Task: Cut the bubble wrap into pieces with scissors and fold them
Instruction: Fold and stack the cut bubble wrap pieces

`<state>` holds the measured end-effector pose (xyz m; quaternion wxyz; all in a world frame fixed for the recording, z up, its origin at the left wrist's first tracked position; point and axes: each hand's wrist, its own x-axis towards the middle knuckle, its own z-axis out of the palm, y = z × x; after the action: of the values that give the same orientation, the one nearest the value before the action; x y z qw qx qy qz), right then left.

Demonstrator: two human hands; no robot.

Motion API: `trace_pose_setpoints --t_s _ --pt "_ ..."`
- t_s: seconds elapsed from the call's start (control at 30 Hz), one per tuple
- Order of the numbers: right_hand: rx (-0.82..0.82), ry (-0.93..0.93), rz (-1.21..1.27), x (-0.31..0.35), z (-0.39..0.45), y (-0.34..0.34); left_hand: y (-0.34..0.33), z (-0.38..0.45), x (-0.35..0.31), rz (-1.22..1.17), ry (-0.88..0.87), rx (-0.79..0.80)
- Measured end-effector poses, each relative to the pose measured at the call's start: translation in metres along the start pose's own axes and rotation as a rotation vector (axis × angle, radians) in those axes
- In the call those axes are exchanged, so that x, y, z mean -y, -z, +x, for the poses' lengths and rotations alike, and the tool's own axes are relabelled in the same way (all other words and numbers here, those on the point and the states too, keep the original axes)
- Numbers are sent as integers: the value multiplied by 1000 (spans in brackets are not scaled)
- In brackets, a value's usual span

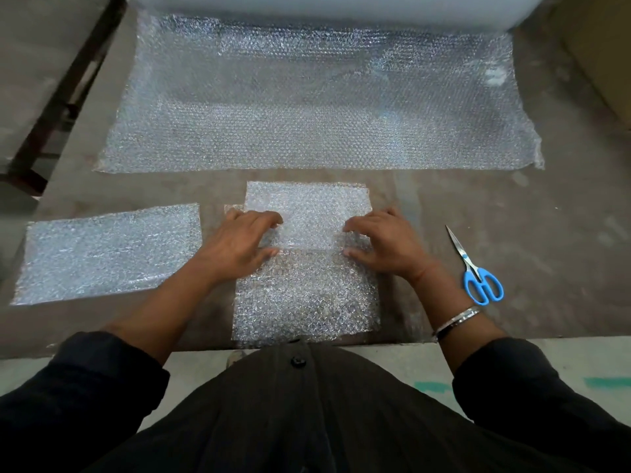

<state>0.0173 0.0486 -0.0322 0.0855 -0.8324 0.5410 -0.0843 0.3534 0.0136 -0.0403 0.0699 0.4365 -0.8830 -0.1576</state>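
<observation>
A cut piece of bubble wrap [305, 295] lies on the table in front of me, its far part folded back towards me. My left hand [239, 244] and my right hand [382, 244] both pinch the folded edge, thumbs under it and fingers on top. Blue-handled scissors [476, 271] lie closed on the table to the right of my right wrist. Another cut piece [106, 250] lies flat to the left. The big unrolled sheet [317, 107] spreads across the far table, coming off the roll [324, 8] at the back.
The brown table top [546, 213] shows bare surface right of the scissors. Its near edge runs just below the folded piece. A dark frame [58, 97] stands off the table's left side. A cardboard box [601, 46] sits at the far right.
</observation>
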Motion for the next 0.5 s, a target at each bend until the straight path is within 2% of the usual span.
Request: trace_pose_setpoints --t_s 0.17,0.4,0.5 --pt "-1 126 -146 12 7 8 -2 1 0 111 -68 -45" --pt "-152 169 -154 25 13 8 -9 8 6 234 -45 22" --pt "-79 202 -122 37 14 4 -8 6 2 281 -46 -38"
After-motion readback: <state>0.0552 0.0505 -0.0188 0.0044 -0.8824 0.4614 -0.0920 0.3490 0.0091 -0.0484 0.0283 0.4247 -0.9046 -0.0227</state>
